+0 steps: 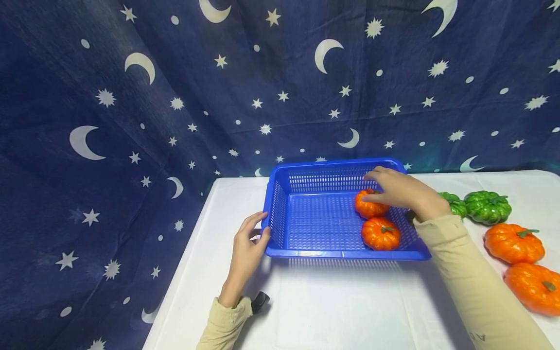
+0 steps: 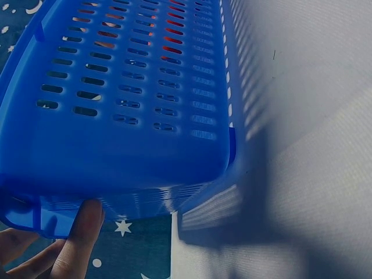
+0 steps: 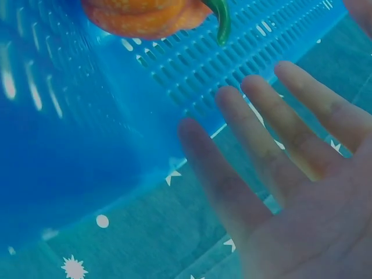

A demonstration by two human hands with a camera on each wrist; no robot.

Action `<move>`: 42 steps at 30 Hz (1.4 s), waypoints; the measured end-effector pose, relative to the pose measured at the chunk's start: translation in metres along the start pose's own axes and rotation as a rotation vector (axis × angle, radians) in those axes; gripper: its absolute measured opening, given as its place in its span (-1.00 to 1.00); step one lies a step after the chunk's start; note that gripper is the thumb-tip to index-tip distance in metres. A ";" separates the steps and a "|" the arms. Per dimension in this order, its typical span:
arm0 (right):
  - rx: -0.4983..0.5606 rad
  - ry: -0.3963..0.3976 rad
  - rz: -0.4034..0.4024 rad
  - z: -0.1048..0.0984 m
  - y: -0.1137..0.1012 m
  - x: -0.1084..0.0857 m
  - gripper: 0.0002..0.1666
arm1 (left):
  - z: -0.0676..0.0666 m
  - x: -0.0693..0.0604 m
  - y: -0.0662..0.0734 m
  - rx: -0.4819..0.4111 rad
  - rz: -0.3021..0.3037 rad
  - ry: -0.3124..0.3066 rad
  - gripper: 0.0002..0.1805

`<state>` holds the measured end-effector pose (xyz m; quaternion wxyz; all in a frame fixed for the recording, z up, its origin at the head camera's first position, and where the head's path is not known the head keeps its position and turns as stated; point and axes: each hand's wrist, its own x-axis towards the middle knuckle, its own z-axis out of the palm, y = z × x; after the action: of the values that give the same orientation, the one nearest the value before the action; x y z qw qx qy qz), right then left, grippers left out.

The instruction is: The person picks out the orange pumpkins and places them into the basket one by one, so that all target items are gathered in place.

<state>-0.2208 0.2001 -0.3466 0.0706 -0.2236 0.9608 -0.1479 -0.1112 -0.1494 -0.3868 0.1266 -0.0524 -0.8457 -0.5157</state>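
- At the centre of the head view: a blue basket (image 1: 323, 218) with slotted sides, standing on a white tabletop (image 1: 341, 306).
- Inside, at the right end: an upper orange pumpkin (image 1: 371, 210) and, just below in the frame, a lower orange pumpkin (image 1: 380, 234) with a green stem.
- At the left rim: the left hand (image 1: 247, 248), gripping the edge between thumb and fingers; in the left wrist view, thumb against the plastic at lower left, with slivers of orange showing through the slots at the top.
- Over the right end: the right hand (image 1: 402, 192), open and gripping nothing, thumb in front of the upper orange pumpkin; cannot tell whether touching. In the right wrist view, fingers spread across the right half, apart from an orange pumpkin at the top edge.
- On both arms: beige sleeves (image 1: 479, 272), with a small black item (image 1: 260, 302) beside the left cuff.
- Toward the right edge of the head view: a partly hidden green pumpkin (image 1: 456, 206), a fuller green pumpkin (image 1: 487, 207), then two more orange pumpkins (image 1: 514, 244) lower down.
- Behind everything: dark blue cloth (image 1: 245, 82) patterned with pale moons and stars.
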 end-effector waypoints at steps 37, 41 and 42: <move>-0.040 0.148 -0.066 -0.009 -0.007 -0.039 -0.29 | 0.002 0.000 -0.002 -0.009 -0.012 0.002 -0.61; -0.050 0.151 -0.066 -0.008 -0.006 -0.043 -0.28 | 0.003 0.002 -0.009 -0.006 -0.018 0.011 -0.61; -0.050 0.154 -0.068 -0.008 -0.006 -0.044 -0.28 | 0.003 0.002 -0.008 -0.005 -0.019 0.011 -0.61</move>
<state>-0.1807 0.2170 -0.3339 -0.0142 -0.2456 0.9587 -0.1430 -0.1152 -0.1505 -0.3950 0.1262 -0.0421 -0.8442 -0.5192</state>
